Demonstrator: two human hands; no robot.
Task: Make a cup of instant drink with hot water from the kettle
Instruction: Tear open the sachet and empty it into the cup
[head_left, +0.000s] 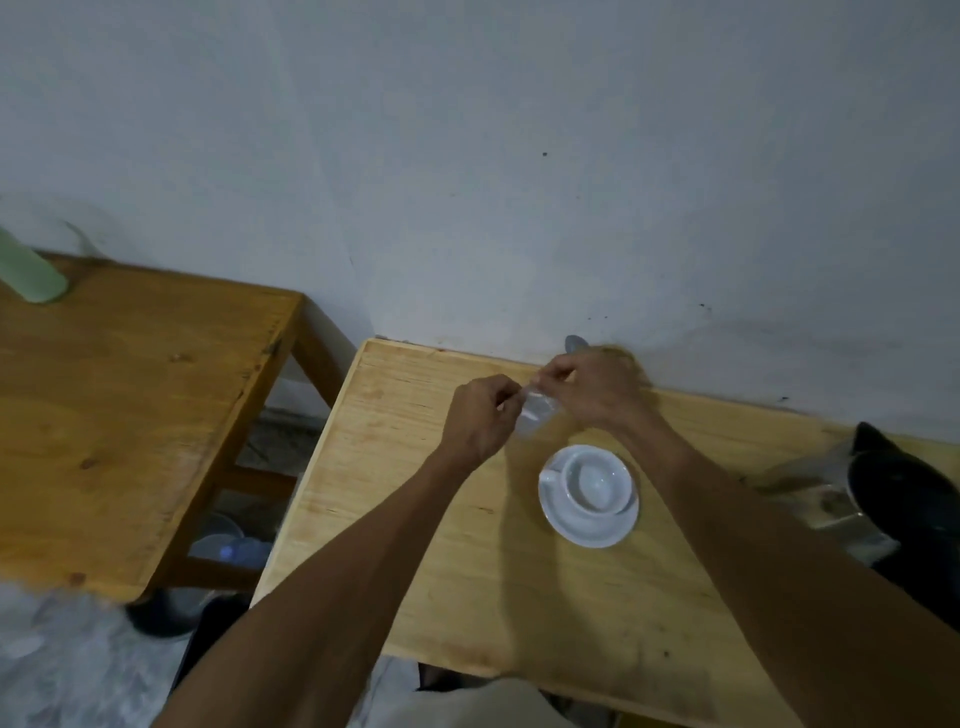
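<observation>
A white cup (594, 480) stands empty on a white saucer (576, 525) on the light wooden table (415, 467). Above and behind the cup, my left hand (480, 418) and my right hand (592, 387) both pinch a small clear sachet (535, 415), one at each side of its top. A spoon tip (575, 343) sticks up behind my right hand. The steel kettle with a black lid and handle (852, 493) sits at the table's right edge, partly cut off.
A darker wooden table (130, 405) stands to the left with a pale green bottle (31, 275) at its far corner. Plastic containers (223, 540) lie on the floor beneath it. A grey wall runs close behind both tables.
</observation>
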